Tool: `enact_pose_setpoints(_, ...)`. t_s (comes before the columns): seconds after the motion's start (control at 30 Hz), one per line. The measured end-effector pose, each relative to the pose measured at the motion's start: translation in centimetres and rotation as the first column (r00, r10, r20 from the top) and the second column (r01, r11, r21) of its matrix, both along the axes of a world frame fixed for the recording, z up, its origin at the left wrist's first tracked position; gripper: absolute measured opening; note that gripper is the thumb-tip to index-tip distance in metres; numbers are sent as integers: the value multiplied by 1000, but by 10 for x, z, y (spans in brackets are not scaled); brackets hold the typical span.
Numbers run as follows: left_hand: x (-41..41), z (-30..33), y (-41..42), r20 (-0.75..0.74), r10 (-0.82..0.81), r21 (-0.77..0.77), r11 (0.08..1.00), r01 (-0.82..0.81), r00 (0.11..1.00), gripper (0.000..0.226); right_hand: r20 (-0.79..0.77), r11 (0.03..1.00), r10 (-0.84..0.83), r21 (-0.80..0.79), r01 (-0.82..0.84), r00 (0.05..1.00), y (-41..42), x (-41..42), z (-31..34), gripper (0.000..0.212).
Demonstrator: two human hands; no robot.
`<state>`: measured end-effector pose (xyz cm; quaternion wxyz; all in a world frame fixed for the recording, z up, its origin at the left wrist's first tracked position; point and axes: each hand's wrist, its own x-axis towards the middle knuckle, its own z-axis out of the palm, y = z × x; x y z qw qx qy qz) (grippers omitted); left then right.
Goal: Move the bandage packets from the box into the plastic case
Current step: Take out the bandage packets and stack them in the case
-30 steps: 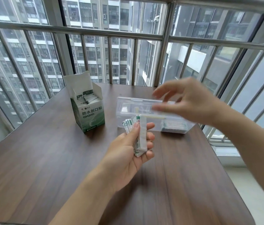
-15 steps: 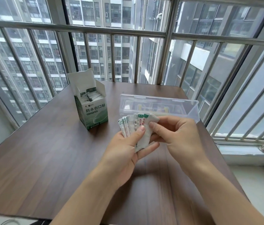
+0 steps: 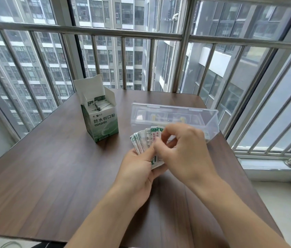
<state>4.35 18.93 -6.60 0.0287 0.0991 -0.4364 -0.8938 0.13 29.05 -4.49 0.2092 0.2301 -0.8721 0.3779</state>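
Observation:
My left hand [image 3: 137, 169] holds a fanned stack of white-and-green bandage packets [image 3: 143, 139] above the table's middle. My right hand [image 3: 180, 149] sits over the right side of the fan, its thumb and fingers pinching one packet there. The green and white bandage box [image 3: 103, 126] stands upright to the left with its flap open and more packets showing inside. The clear plastic case [image 3: 210, 120] lies open just behind my hands, with some packets inside it.
The dark wooden table [image 3: 51, 176] has its right edge close to the case. Metal window bars [image 3: 182, 51] run along the far and right sides. A grey cable [image 3: 7, 245] shows past the front left edge.
My right hand came back from over the case to the fan in my left hand and now pinches a packet. The view shifted slightly closer.

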Motion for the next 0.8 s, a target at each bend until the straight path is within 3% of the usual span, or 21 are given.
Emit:
enact_pose_setpoints(0.1, 0, 1, -1, 3, -17, 22, 1000, 17, 1000, 25, 264, 976, 92, -213, -35, 960, 0, -7, -1, 25)
enact_pose_setpoints(0.2, 2, 3, -4, 3, -41, 61, 997, 41, 999, 28, 464, 907, 252, -419, -40, 849, 7, -5, 2, 21)
enact_pose_setpoints(0.43, 8, 6, -6, -44, -94, 114, 989, 98, 995, 29, 466, 746, 314, -660, 89, 827, 9, -1, -2, 33)
enact_pose_setpoints(0.6, 8, 4, -7, -32, -88, 30, 996, 89, 996, 25, 447, 690, 422, -723, 41, 789, 3, 7, -6, 12)
enact_pose_setpoints(0.8, 6, 5, -9, -15, -65, -12, 998, 65, 998, 26, 464, 595, 513, -799, 90, 722, 3, 11, -8, 15)
